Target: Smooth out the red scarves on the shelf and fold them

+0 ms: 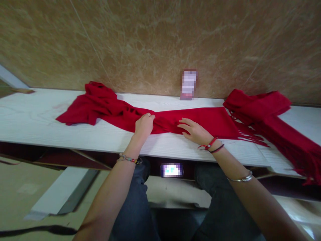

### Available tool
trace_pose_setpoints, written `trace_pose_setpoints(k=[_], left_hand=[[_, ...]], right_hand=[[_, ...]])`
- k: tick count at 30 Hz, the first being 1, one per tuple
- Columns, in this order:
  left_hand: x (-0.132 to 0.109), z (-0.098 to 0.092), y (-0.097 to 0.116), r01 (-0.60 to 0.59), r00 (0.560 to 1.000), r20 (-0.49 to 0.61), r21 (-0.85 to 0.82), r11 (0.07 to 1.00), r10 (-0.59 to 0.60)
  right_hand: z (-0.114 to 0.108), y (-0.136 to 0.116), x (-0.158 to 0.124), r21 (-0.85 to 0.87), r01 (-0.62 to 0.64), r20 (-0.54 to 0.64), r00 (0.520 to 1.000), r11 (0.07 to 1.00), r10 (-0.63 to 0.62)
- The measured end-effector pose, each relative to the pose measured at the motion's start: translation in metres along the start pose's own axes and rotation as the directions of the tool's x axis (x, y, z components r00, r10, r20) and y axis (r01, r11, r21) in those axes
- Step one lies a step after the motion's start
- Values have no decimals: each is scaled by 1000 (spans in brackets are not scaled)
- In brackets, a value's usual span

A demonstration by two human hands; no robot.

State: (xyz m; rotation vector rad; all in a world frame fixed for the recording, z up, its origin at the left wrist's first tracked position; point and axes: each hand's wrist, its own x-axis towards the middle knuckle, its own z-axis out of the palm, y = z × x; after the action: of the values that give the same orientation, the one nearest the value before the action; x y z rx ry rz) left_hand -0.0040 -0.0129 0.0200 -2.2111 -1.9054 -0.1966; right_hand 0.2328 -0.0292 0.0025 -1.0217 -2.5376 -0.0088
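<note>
A red scarf [208, 118] lies lengthwise on the white wood-grain tabletop [110, 140]. Its right end is flat with a fringe, while the left part is bunched and wrinkled. My left hand [144, 125] is closed on the cloth near the middle, its fingertips partly hidden from me. To the right of it, my right hand [195, 130] rests on the scarf with fingers stretched and apart, gripping nothing. Farther right, a second red fringed scarf [271, 113] is folded over itself and touches the fringe of the first.
A blurred phone-like item [189, 84] stands against the brown marbled wall [150, 43] behind the table. Another, with a lit screen [172, 170], is below the front edge between my knees. A white, box-like piece [60, 190] is at the lower left.
</note>
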Motion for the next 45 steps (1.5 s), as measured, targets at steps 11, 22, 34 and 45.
trace_pose_setpoints(k=[11, 22, 34, 45], left_hand=[[0, -6, -4, -42, 998, -51, -34, 999, 41], [-23, -1, 5, 367, 895, 322, -138, 920, -308], [-18, 1, 9, 50, 994, -85, -161, 986, -64], [3, 1, 6, -98, 947, -319, -174, 980, 38]], right_hand=[[1, -1, 0, -121, 7, 36, 999, 993, -2], [7, 8, 1, 38, -12, -32, 999, 999, 13], [4, 14, -1, 224, -21, -188, 980, 974, 64], [0, 11, 0, 213, -19, -284, 955, 977, 81]])
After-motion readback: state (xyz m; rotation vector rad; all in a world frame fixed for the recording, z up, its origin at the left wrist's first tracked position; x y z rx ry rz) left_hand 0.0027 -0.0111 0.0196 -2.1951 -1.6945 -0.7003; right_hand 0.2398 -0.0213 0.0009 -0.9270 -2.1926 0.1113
